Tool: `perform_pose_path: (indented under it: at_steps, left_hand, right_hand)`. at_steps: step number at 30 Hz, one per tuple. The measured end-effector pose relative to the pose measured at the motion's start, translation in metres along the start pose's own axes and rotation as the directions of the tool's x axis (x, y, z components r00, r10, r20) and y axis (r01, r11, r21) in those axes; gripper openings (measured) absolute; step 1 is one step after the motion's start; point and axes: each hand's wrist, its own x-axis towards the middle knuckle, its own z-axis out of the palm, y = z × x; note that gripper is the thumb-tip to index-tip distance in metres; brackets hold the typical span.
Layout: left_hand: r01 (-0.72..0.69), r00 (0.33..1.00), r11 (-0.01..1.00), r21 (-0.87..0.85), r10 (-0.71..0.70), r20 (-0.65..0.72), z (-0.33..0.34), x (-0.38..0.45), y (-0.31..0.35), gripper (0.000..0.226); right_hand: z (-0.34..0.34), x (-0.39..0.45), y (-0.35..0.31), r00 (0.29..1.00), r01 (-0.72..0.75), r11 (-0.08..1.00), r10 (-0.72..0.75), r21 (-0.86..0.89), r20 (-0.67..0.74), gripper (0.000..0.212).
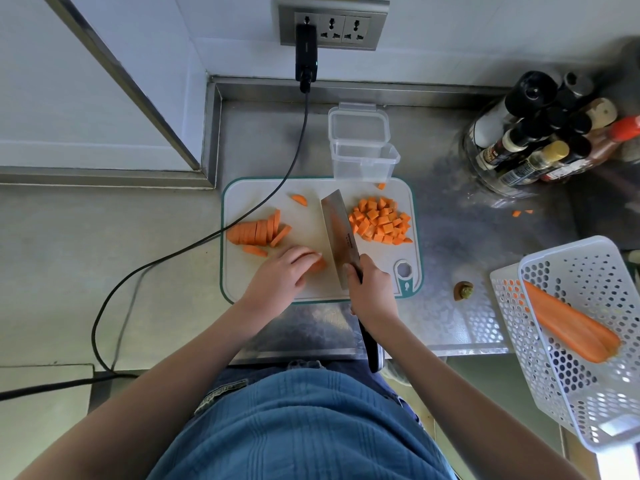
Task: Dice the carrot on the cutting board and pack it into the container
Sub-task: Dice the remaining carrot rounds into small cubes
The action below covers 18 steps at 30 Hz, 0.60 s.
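Carrot slabs (254, 232) are stacked at the 9 o'clock edge of the cutting board (308, 220), which lies on the steel bench (446, 216). A small carrot piece (318, 265) at 6 o'clock on the board is pinned under the curled fingers of the left hand (282, 271). Just beside it, at 3 o'clock from that hand, a cleaver (337, 233) is gripped by the handle in the right hand (372, 289), blade edge down on the board. Diced carrot (381, 220) is heaped at the board's 3 o'clock side. An open clear container (363, 161) stands at the board's 12 o'clock edge. Far toward 4 o'clock, a peeled carrot (568, 323) is held in a white basket (588, 393).
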Motion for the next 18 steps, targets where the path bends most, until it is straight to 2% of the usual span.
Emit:
perform_pose_path:
  at_steps: [3, 7, 10, 12, 15, 18]
  left_hand:
    - [-0.009, 1.000, 0.999, -0.045, 0.010, 0.022, 0.007, -0.005, 0.006, 0.049]
    - [-0.121, 0.991, 0.992, -0.042, 0.123, 0.053, 0.012, -0.013, 0.006, 0.046]
    - [-0.139, 0.988, 0.989, -0.051, 0.142, 0.067, 0.008, -0.015, 0.009, 0.057]
    - [-0.062, 0.998, 0.997, -0.037, 0.063, 0.026, 0.005, -0.013, 0.012, 0.069]
    - [0.148, 0.988, 0.989, -0.026, -0.149, -0.037, 0.004, -0.009, 0.012, 0.079]
    - [0.256, 0.964, 0.964, -0.075, -0.248, 0.098, 0.008, -0.005, 0.010, 0.055]
  right_hand:
    - [0.002, -0.003, 0.004, 1.000, 0.020, 1.000, -0.020, -0.019, -0.023, 0.021]
    - [0.002, -0.009, 0.011, 0.999, 0.020, 1.000, -0.020, -0.005, -0.044, 0.022]
    - [0.003, -0.011, 0.016, 0.998, 0.026, 1.000, -0.025, 0.011, -0.060, 0.023]
    - [0.003, -0.012, 0.017, 0.997, 0.024, 0.999, -0.023, 0.022, -0.069, 0.023]
    - [0.002, -0.014, 0.021, 0.996, 0.002, 0.999, 0.003, 0.053, -0.091, 0.024]
    - [0.000, -0.016, 0.024, 0.994, -0.018, 0.997, 0.025, 0.071, -0.108, 0.024]
